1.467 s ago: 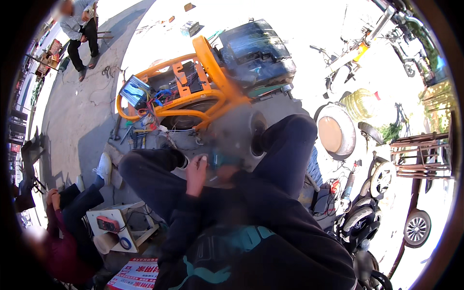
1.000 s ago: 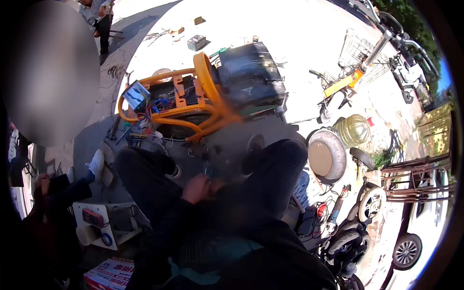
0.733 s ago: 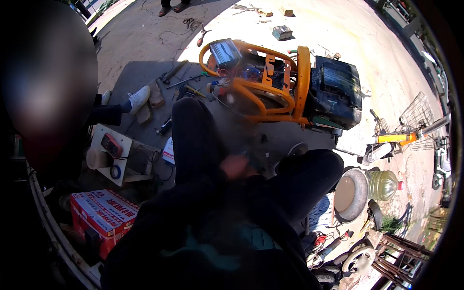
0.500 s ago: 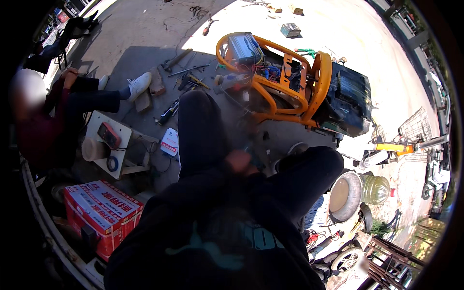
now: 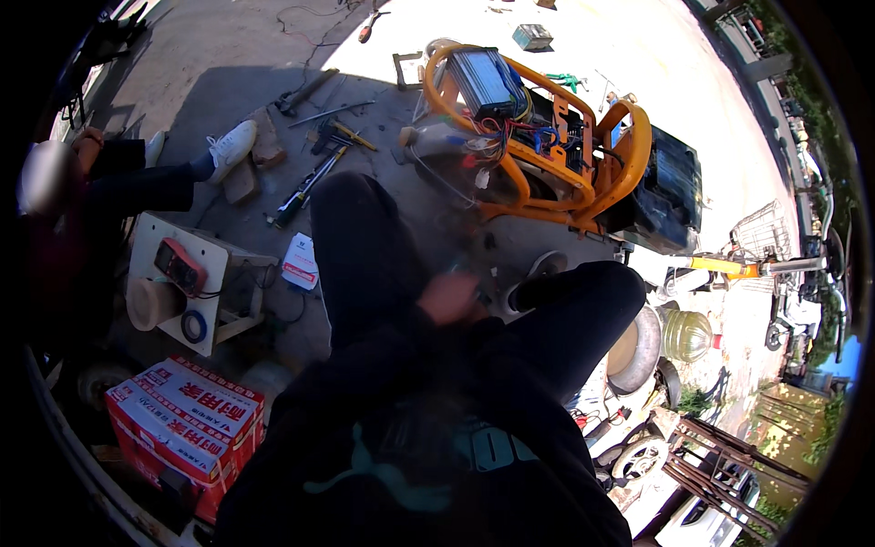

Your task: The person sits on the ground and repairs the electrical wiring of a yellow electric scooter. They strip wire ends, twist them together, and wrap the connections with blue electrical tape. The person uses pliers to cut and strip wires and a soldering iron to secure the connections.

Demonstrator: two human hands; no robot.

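Between my bent knees my left hand (image 5: 447,299) is closed, its fingers curled and blurred. Something small, dark and greenish shows at its far side, too smeared to name. My right hand (image 5: 477,314) sits close against it, mostly hidden, so its fingers cannot be read. Beyond the hands lies an orange tubular vehicle frame (image 5: 624,173) with a silver finned box (image 5: 481,80) and loose coloured wires (image 5: 492,146) on it. A black box (image 5: 670,187) is at the frame's right end. A cloudy plastic bottle (image 5: 437,150) lies beside the frame.
Left are a stool (image 5: 214,239) with a red multimeter (image 5: 180,266) and tape roll (image 5: 193,326), a red carton (image 5: 187,415), and a seated person's shoe (image 5: 231,149). Pliers (image 5: 351,137) and a hammer (image 5: 305,91) lie ahead. At right stand a tyre (image 5: 645,351) and jug (image 5: 685,335).
The view has shifted, so the stool, carton and tools sit further left. My hands stay together between my knees, with slight movement and blur.
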